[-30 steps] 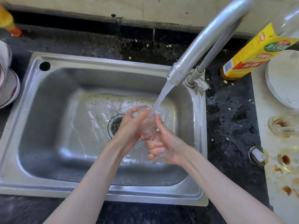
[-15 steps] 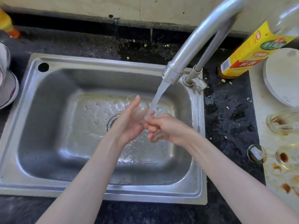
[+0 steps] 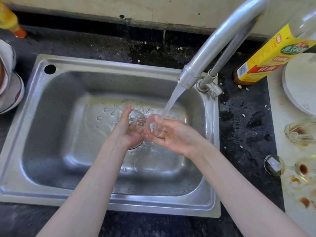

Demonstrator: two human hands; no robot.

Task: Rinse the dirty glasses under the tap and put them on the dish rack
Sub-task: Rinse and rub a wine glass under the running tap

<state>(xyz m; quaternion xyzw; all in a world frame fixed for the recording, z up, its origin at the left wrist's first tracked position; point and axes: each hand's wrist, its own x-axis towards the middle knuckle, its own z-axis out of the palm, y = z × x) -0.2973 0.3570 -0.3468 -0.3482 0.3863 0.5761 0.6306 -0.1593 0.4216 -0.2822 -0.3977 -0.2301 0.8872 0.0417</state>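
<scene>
Left hand (image 3: 127,132) cradles the bowl of a clear stemmed glass (image 3: 142,124) over the sink (image 3: 51,134), fingers curled up round its far side. Right hand (image 3: 172,134) lies palm up under the glass's round foot, fingers loosely bent round its rim, so the glass lies on its side between both hands at the middle of the basin. A small white sticker (image 3: 152,126) shows on the foot; its print is too small to read.

Water (image 3: 171,101) runs from the tap (image 3: 222,38), whose spout comes in from 1 o'clock, and strikes the right hand's fingers just beside the foot. Droplets bead on the basin floor at 10 o'clock of the hands.

On the dark speckled table (image 3: 244,127), at 2 o'clock, a bottle (image 3: 266,57) carries a yellow label with a red band, a green oval and a barcode; its Chinese characters appear upside down and I cannot read them. Right of it sits a white plate (image 3: 301,82). At 3 o'clock two dirty glasses (image 3: 297,131) lie on their sides among brown stains, the nearer one's foot bearing another white sticker. At 9 o'clock, stacked bowls (image 3: 10,89) stand by the sink's edge; at 11 o'clock is a yellow bottle with an orange cap (image 3: 12,23).
</scene>
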